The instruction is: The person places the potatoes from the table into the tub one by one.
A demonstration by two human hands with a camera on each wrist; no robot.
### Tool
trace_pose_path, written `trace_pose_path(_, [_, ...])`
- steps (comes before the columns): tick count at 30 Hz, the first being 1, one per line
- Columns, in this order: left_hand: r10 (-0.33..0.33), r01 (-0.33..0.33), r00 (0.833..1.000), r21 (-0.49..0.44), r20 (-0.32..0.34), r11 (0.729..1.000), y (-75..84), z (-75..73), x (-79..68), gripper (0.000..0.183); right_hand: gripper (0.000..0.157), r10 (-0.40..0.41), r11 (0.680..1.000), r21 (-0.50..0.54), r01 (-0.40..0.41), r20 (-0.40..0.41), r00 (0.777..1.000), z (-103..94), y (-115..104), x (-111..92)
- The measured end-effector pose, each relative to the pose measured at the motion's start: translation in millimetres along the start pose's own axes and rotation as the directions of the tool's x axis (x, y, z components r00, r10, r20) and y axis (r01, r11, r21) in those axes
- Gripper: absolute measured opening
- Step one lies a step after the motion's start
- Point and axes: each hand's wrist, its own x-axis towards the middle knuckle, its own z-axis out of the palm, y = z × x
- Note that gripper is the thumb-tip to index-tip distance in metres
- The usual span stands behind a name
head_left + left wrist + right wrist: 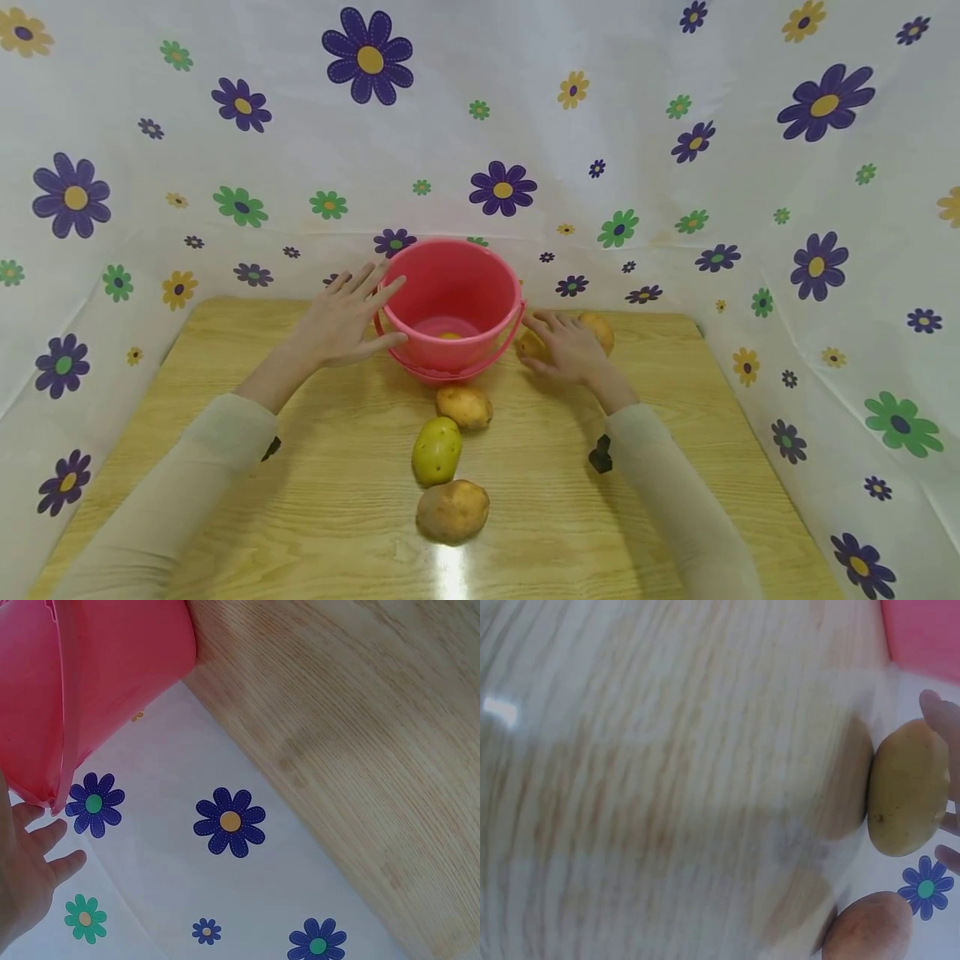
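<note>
A pink bucket (452,358) stands at the back of the table, with something yellow at its bottom. My left hand (347,321) is at the bucket's left rim, fingers spread and straight; in the left wrist view its fingertips are close to the handle's joint. To the bucket's right, my right hand (567,348) reaches over a yellow-brown potato (907,787), thumb on one side and fingers on the other. A firm hold cannot be made out. Another potato (597,332) lies just beyond that hand.
In front of the bucket, a potato (465,407), a greenish-yellow potato (437,452) and a larger brown potato (453,511) form a line toward me. A flowered white cloth (442,150) hangs behind and beside the wooden table (345,500).
</note>
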Motion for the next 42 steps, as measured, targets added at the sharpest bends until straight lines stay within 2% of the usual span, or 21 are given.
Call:
trace_pose_path(10, [0.0, 0.0, 1.0, 0.012, 0.002, 1.0, 0.8, -1.4, -1.0, 0.094, 0.071, 0.016, 1.0, -0.01, -0.016, 0.056, 0.998, 4.4, 1.9, -3.9])
trace_pose_path(20, [0.003, -0.003, 1.0, 0.02, 0.0, 1.0, 0.1, -0.2, 0.0, 0.093, 0.068, 0.017, 0.999, -0.032, -0.015, 0.065, 0.998, 8.4, 7.5, -5.5])
trace_pose_path(35, [0.003, -0.003, 1.0, 0.015, 0.002, 1.0, 1.6, -1.0, -0.2, 0.093, 0.062, -0.006, 0.999, -0.041, 0.006, 0.001, 1.0, 7.1, 7.4, -8.7])
trace_pose_path(42, [-0.005, 0.005, 1.0, 0.01, 0.001, 1.0, 1.7, -0.9, -1.3, 0.093, 0.063, 0.043, 0.998, 0.041, -0.042, -0.026, 0.999, 2.4, 6.3, -5.3])
